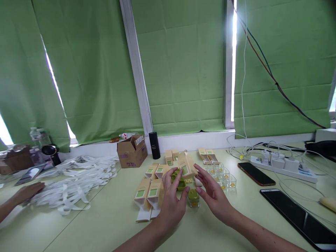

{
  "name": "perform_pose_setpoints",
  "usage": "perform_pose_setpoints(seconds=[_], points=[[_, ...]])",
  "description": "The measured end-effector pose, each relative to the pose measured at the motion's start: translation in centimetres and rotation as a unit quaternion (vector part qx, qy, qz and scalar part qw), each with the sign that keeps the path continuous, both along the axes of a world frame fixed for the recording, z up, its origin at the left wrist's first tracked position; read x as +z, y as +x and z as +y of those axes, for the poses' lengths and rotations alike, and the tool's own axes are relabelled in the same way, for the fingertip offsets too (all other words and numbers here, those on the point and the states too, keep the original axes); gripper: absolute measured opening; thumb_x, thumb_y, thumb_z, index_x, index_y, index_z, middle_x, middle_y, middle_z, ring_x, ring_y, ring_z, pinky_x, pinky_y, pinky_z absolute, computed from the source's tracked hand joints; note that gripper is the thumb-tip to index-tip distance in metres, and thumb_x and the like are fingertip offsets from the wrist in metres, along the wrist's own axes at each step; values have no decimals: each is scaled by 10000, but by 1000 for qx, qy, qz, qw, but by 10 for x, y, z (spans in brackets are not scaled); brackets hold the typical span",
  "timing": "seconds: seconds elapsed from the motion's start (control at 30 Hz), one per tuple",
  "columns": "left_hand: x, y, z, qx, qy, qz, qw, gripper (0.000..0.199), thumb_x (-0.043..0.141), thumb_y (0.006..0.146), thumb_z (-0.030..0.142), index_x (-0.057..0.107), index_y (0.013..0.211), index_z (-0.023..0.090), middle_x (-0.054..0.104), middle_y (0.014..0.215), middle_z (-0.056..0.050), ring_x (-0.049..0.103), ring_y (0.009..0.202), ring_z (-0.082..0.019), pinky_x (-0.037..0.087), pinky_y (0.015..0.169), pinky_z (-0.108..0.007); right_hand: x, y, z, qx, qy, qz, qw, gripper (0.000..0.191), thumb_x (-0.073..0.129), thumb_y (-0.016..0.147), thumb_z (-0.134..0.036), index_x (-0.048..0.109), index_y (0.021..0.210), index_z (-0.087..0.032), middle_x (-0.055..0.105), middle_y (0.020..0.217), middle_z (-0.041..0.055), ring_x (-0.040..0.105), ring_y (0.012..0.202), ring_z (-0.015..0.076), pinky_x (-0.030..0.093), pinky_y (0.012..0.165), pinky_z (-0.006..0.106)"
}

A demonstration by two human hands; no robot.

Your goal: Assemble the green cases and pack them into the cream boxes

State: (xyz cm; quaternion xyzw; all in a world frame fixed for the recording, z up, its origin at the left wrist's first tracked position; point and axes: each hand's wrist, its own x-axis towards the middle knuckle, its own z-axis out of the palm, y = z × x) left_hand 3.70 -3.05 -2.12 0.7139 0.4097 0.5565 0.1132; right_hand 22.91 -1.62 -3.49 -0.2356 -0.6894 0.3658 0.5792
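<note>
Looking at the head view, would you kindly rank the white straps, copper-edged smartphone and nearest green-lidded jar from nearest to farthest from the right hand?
1. Green-lidded jar, just left of the right hand.
2. Copper-edged smartphone, to its right.
3. White straps, far left.

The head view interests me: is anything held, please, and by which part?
I cannot tell: left hand and right hand flank a tilted, green-labelled cream cardboard box, but any grip is unclear.

Jar on table, boxes left and behind, cups and phones right, ribbons far left
</note>
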Motion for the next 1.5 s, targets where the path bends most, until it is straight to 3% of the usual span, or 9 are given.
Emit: perform_pose_setpoints(seconds=[0.23,0.47,0.67,0.83,0.9,1.0,1.07,1.27,1.5], points=[[3,1,0,-26,-23,-37,999,491,650,991,411,570,1471,340,501,1555,-98,398,1485,-340,302,1246,-567,2,0,-7,-17,60,-37,997,635,559,1058,-382,282,1630,-371,298,1727,64,324,1579,267,299,1299,554],[2,5,-1,-82,-58,-136,986,599,644,994,477,395,1515,316,477,1562,-129,452,1459,-316,386,1198,-505,6,4,-17,-40,137,-130,981,687,557,1024,-228,273,1635,-365,298,1725,67,231,1613,301,262,1296,611],[-2,3,3,-83,-80,-186,976,745,687,958,527,248,1523,320,506,1523,-149,481,1439,-303,429,1153,-488,8,6,-19,-45,209,-180,960,688,575,972,-146,378,1605,-332,403,1678,85,338,1572,334,354,1258,599],[-2,0,10,-50,-104,-215,970,542,713,935,540,425,1297,258,659,1268,-122,644,1211,-278,503,1040,-433,7,6,-15,-39,270,-227,935,648,549,949,-89,434,1553,-294,549,1567,109,475,1490,311,325,1267,617],[-1,0,14,-41,-107,-242,963,553,731,909,560,435,1252,245,673,1217,-111,665,1161,-270,516,1019,-424,5,6,-11,-49,289,-228,929,588,543,929,-67,495,1477,-273,633,1463,116,557,1408,306,381,1234,604],[-1,-1,17,-47,-115,-274,954,642,765,873,552,405,1307,247,660,1273,-117,660,1181,-268,516,1030,-421,1,7,-3,-95,272,-235,928,477,551,897,-57,566,1331,-254,705,1292,114,632,1259,309,517,1092,540],[-1,-3,18,-50,-118,-270,954,649,770,870,526,400,1326,249,662,1262,-110,661,1176,-270,514,1032,-426,-1,7,1,-130,234,-262,927,446,571,873,-64,576,1280,-245,704,1255,113,630,1208,317,542,1024,518],[-2,-7,17,-20,-112,-216,970,543,743,882,444,445,1287,237,643,1251,-110,636,1190,-284,509,1015,-423,-1,6,-1,-158,118,-390,900,507,676,797,-129,579,1290,-199,708,1249,133,592,1190,351,502,992,518],[0,-6,13,-9,-130,-174,976,597,711,853,300,424,1375,272,669,1225,-81,648,1148,-260,521,983,-409,7,10,5,-194,71,-448,870,486,689,758,-124,611,1231,-198,733,1154,106,590,1131,327,446,957,455]])
